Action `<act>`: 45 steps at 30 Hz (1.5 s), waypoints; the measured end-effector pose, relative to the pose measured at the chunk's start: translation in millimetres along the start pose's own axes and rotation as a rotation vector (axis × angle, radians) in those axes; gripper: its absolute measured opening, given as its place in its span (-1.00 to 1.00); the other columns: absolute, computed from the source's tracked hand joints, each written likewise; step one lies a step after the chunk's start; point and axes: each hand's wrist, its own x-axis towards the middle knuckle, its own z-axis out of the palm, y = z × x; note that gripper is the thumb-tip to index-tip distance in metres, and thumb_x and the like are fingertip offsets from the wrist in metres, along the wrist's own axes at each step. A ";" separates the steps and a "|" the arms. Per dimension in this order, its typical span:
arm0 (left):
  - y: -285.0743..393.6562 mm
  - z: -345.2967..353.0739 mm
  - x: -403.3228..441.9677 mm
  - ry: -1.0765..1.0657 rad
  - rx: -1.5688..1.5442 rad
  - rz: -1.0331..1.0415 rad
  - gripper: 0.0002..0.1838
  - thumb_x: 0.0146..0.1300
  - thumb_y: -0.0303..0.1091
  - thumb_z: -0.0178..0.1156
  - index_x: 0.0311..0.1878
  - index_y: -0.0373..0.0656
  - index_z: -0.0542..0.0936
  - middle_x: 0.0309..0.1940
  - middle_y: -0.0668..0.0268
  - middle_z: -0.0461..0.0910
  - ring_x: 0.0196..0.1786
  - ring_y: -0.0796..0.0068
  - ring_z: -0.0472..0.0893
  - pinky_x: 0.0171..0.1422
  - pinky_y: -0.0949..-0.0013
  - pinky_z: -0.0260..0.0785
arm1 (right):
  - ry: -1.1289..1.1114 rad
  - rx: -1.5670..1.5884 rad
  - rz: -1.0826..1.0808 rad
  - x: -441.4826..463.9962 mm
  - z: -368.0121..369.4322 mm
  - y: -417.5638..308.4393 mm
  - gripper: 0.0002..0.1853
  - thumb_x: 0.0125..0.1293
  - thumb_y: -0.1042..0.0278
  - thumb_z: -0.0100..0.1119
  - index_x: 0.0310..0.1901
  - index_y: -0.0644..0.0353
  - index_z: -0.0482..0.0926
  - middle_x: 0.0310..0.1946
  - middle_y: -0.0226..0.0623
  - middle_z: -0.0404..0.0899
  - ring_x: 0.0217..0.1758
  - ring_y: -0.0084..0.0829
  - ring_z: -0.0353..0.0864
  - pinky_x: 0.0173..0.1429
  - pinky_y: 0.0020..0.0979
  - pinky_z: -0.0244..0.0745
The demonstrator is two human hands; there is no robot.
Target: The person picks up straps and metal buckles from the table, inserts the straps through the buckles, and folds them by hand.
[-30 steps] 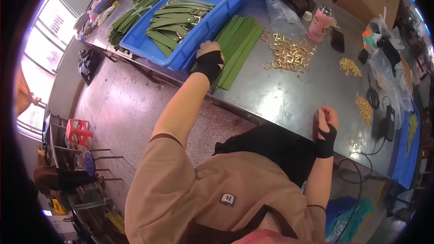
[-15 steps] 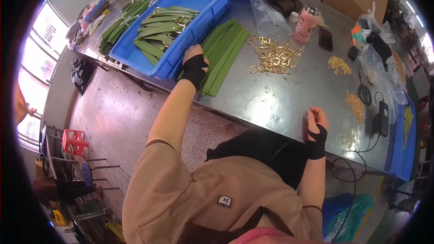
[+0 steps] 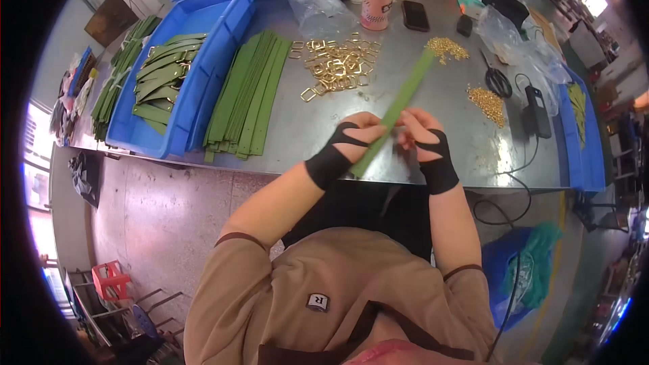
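Head view: flat, smooth green strap (image 3: 409, 88) slants over shiny metal table (image 3: 304, 152), left hand (image 3: 359, 136) closed around it, right hand (image 3: 420, 128) curled at its edge; pinch or light touch there, can't tell. Black stretchy wraps (image 3: 330, 165) on both wrists. Beyond left hand, long green strips (image 3: 247, 98) lie bunched, beside loose heap of glossy, squarish gold buckles (image 3: 338, 64). Tiny gold bits (image 3: 487, 106) form grainy piles, right.
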 end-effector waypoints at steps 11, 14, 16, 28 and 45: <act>-17.7 5.6 29.4 -0.159 -0.261 -0.209 -0.70 0.28 -0.31 0.27 -0.02 -0.31 0.55 -0.38 0.34 0.62 -0.44 0.57 0.60 -0.44 0.49 0.42 | 0.233 -1.021 -0.398 80.9 -14.8 5.2 -0.61 0.19 0.06 0.24 -0.25 0.31 0.57 -0.39 0.04 0.60 -0.34 0.13 0.58 -0.18 -0.06 0.48; -28.1 4.9 40.1 -0.150 -0.240 -0.232 -0.70 0.24 -0.37 0.28 -0.03 -0.33 0.54 -0.50 0.37 0.58 -0.65 0.62 0.46 -0.62 0.53 0.22 | 0.163 -1.051 -0.546 102.1 11.3 -9.4 -0.64 0.18 0.08 0.22 -0.25 0.28 0.58 -0.30 0.04 0.59 -0.16 0.11 0.59 -0.07 -0.05 0.48; -19.2 3.1 39.4 -0.172 -0.288 -0.246 -0.70 0.23 -0.38 0.29 -0.03 -0.34 0.54 -0.52 0.37 0.57 -0.68 0.63 0.43 -0.64 0.52 0.18 | 0.092 -1.109 -0.429 119.1 29.2 -14.5 -0.65 0.16 0.09 0.23 -0.21 0.24 0.59 -0.20 0.05 0.56 -0.06 0.07 0.59 -0.01 -0.06 0.49; -19.0 -2.1 36.6 -0.220 -0.294 -0.247 -0.71 0.20 -0.36 0.25 -0.09 -0.36 0.56 -0.48 0.27 0.58 -0.54 0.47 0.54 -0.51 0.39 0.33 | -0.206 -1.242 -0.383 151.8 48.5 -14.0 -0.75 0.05 0.43 0.22 -0.18 0.22 0.54 -0.10 0.13 0.52 0.01 0.12 0.57 0.10 -0.07 0.51; -13.2 -20.8 46.6 -0.363 -0.423 -0.384 -0.89 0.29 -0.43 0.20 -0.22 -0.23 0.49 -0.65 0.44 0.36 -0.76 0.69 0.15 -0.71 0.49 -0.14 | -0.302 -0.171 -0.111 83.0 36.1 -43.7 -0.84 0.30 0.38 0.28 -0.17 0.24 0.54 -0.47 -0.36 0.55 -0.51 -0.55 0.54 -0.35 -0.52 0.45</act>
